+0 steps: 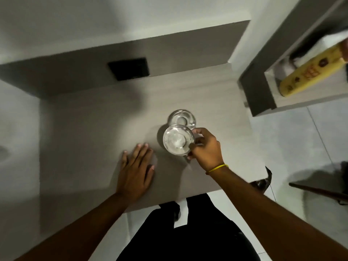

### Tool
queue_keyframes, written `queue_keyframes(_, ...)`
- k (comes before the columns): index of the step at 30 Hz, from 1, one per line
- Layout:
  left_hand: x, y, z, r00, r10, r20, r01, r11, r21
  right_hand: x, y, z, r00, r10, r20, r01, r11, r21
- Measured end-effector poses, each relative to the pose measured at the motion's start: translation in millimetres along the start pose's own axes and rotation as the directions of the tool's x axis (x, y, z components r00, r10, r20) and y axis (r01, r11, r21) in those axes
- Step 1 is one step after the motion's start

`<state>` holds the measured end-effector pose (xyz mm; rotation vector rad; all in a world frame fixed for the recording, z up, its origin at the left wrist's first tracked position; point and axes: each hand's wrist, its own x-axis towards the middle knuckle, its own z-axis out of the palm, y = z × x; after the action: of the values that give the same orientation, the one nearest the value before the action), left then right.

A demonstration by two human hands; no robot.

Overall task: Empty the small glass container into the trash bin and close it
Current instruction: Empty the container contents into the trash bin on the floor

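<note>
A small clear glass container (178, 139) stands on the grey table (90, 129), seen from above. My right hand (206, 146) grips it from the right side, fingers wrapped around its rim and wall. Just behind it lies a round glass lid (181, 117) on the table. My left hand (136, 167) rests flat on the table to the left of the container, fingers spread, holding nothing. I cannot tell what is inside the container. No trash bin is in view.
A black square plate (129, 68) is set in the grey back panel. To the right stands a shelf unit (263, 95) with a yellow tube (310, 72) on it. A dark chair edge (320, 191) shows at the right over the tiled floor.
</note>
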<state>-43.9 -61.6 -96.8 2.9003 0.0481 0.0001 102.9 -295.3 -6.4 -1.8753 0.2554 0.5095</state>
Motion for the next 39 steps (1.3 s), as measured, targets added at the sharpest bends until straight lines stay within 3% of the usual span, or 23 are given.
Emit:
queue_keyframes(4,22.1,61.6,11.5,0.943,0.326,0.072,-0.326,0.945,-0.017,-13.1,31.4,-83.7,0.993,0.013,-0.118,0.003,0.991,0.133)
queue_keyframes(7,44.4,104.8,21.9,0.875,0.458,0.156,-0.459,0.888,-0.028,-21.2,55.6,-133.1,0.977,0.062,-0.206,-0.014,0.974,0.227)
queue_keyframes(11,87.6,184.0,45.0,0.701,0.674,0.233,-0.683,0.729,-0.055,-35.3,114.8,-216.5,0.901,0.135,-0.412,0.006,0.946,0.323)
queue_keyframes(13,108.8,227.6,55.1,0.609,0.751,0.253,-0.768,0.639,-0.047,-43.5,150.2,-250.9,0.829,0.170,-0.533,0.021,0.943,0.332)
queue_keyframes(16,131.1,283.8,70.1,0.500,0.822,0.273,-0.839,0.538,-0.084,-50.5,205.9,-287.0,0.695,0.127,-0.708,0.002,0.984,0.178)
queue_keyframes(18,140.1,311.7,77.8,0.452,0.844,0.289,-0.865,0.494,-0.088,-46.9,248.1,-299.7,0.661,0.058,-0.748,-0.068,0.998,0.017)
queue_keyframes(21,145.1,331.4,83.8,0.462,0.827,0.320,-0.854,0.512,-0.089,-24.6,313.6,-304.0,0.713,-0.120,-0.691,-0.148,0.937,-0.316)
queue_keyframes(24,144.0,336.1,85.9,0.479,0.818,0.319,-0.847,0.526,-0.077,11.9,384.7,-293.8,0.843,-0.249,-0.476,-0.154,0.737,-0.658)
queue_keyframes(26,144.1,337.1,84.5,0.485,0.808,0.334,-0.841,0.536,-0.076,37.4,421.5,-282.9,0.909,-0.234,-0.346,-0.129,0.630,-0.766)
queue_keyframes(29,144.0,339.2,85.5,0.493,0.802,0.337,-0.836,0.544,-0.069,66.9,471.4,-274.6,0.958,-0.205,-0.201,-0.075,0.498,-0.864)
queue_keyframes(32,144.3,336.9,88.8,0.490,0.816,0.307,-0.844,0.532,-0.067,85.7,507.5,-267.0,0.973,-0.194,-0.122,-0.024,0.443,-0.896)
queue_keyframes(39,141.8,331.9,95.5,0.488,0.833,0.261,-0.854,0.517,-0.051,107.2,547.1,-262.1,0.990,-0.088,-0.108,-0.070,0.352,-0.933)
